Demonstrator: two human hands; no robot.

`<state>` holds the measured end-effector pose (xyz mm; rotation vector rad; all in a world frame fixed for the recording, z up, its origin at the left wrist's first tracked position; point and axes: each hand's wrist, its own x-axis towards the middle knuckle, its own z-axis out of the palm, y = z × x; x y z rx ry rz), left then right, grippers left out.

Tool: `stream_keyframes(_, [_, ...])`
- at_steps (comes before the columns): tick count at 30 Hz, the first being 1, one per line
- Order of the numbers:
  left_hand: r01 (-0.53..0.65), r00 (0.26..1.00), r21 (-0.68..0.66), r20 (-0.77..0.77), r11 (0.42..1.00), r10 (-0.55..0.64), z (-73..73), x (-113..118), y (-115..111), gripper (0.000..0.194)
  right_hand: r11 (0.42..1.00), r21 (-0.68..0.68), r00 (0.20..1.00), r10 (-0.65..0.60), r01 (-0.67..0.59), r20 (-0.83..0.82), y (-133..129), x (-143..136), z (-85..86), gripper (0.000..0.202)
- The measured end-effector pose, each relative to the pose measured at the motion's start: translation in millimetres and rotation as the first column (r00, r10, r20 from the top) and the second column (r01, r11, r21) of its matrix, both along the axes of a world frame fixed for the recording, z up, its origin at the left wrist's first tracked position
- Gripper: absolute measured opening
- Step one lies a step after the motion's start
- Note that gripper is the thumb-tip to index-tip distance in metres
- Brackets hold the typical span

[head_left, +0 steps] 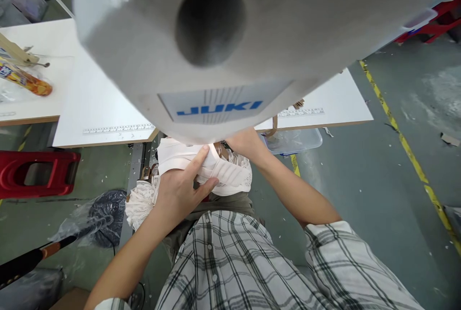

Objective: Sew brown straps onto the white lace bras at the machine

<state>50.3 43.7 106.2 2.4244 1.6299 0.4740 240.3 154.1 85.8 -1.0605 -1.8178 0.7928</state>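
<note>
Head view: left hand [180, 187] is gripping the pale fabric [216, 171], thumb on top, at the surface edge, just under the machine head [223, 46]. Right hand [245, 141] is reaching in beneath the machine; can't tell its grip, fingers are hidden. Lace piece [142, 202] is hanging by the left wrist. Judging from this: keep the fabric flat and taut, both hands guiding evenly, fingers clear of the hidden needle area.

Bright, even indoor light, soft shadows only. Sewing machine head [230, 46] close to lens, blurred, logo smeared. Below it, sharp focus. Beside it, strong wide-angle bending at frame edges, floor mildly glary.
</note>
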Motion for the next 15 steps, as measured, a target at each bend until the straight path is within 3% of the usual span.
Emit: stream_keyframes(15, [0.005, 1.0, 0.042, 0.025, 0.999, -0.006, 5.6, 5.2, -0.9, 0.063, 0.997, -0.069, 0.994, -0.034, 0.027, -0.107, -9.4, -2.7, 2.3, 0.011])
